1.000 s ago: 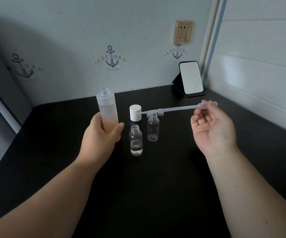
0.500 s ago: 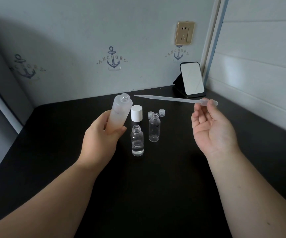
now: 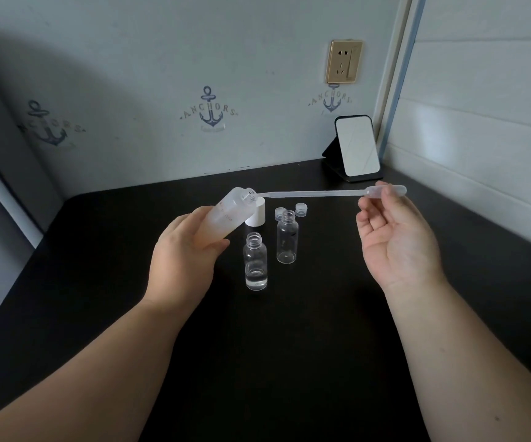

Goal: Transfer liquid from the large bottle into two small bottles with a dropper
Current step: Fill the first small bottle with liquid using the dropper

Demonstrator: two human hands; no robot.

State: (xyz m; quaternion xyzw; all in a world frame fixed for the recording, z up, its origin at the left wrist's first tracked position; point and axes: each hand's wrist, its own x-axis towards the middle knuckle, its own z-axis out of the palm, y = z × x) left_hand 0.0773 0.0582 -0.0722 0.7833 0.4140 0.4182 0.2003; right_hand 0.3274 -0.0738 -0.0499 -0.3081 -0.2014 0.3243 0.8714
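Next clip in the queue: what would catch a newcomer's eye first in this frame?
Mid-frame, the left hand tilts a frosted large plastic bottle toward the long clear plastic dropper, pinched at its bulb by the right hand, tip at the bottle's mouth. Below stand two small clear bottles on the black table: the nearer one holds a little liquid, the farther one looks empty.

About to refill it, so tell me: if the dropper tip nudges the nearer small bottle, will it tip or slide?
Likely tips easily: the nearer small bottle is tall and narrow, with only a shallow layer of clear liquid at its bottom, so probably light. It stands free on the smooth black table, so it may also slide.
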